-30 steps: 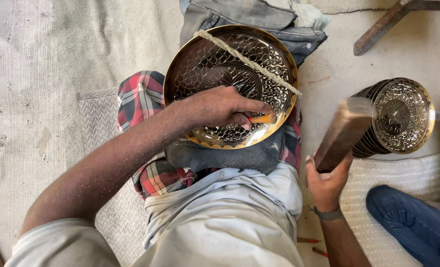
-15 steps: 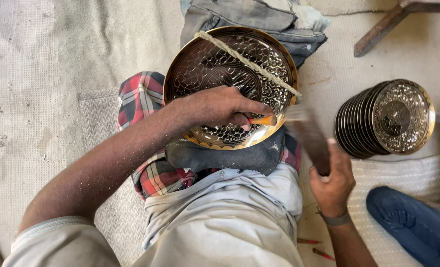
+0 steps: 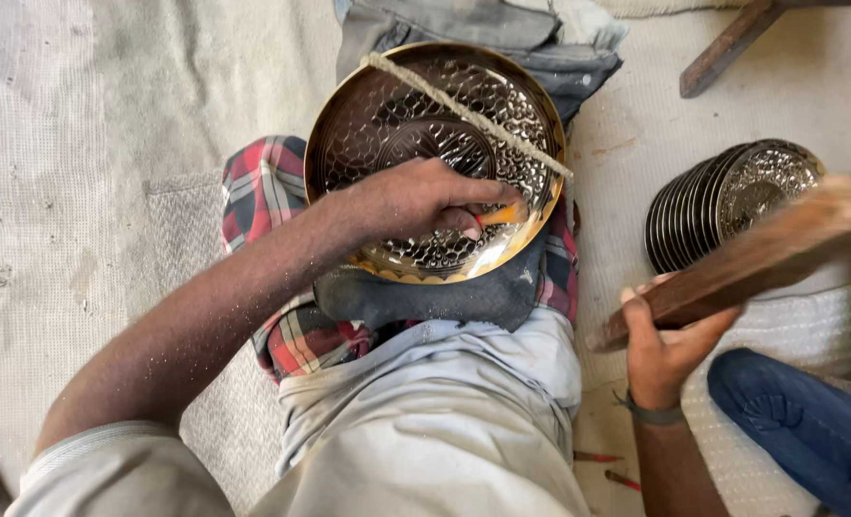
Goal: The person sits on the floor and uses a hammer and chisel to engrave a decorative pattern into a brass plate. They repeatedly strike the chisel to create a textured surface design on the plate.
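A round brass plate (image 3: 387,115) with a hammered pattern rests on my lap, over a dark cloth (image 3: 425,297). A rope (image 3: 464,110) runs across its face. My left hand (image 3: 425,201) lies on the plate's near part, fingers closed on a small orange tool (image 3: 502,214) pressed to the metal. My right hand (image 3: 670,335) grips the end of a wooden mallet (image 3: 761,258), which is raised and swung out to the right, away from the plate.
A stack of similar patterned plates (image 3: 732,201) leans on its edge at the right. Another person's knee in blue jeans (image 3: 808,431) is at lower right. A wooden bar (image 3: 732,43) lies at top right. Woven matting (image 3: 62,191) covers the floor.
The wooden mallet came down next to the plate's right edge half a second ago and has now swung back out to the right. My left hand stays on the plate.
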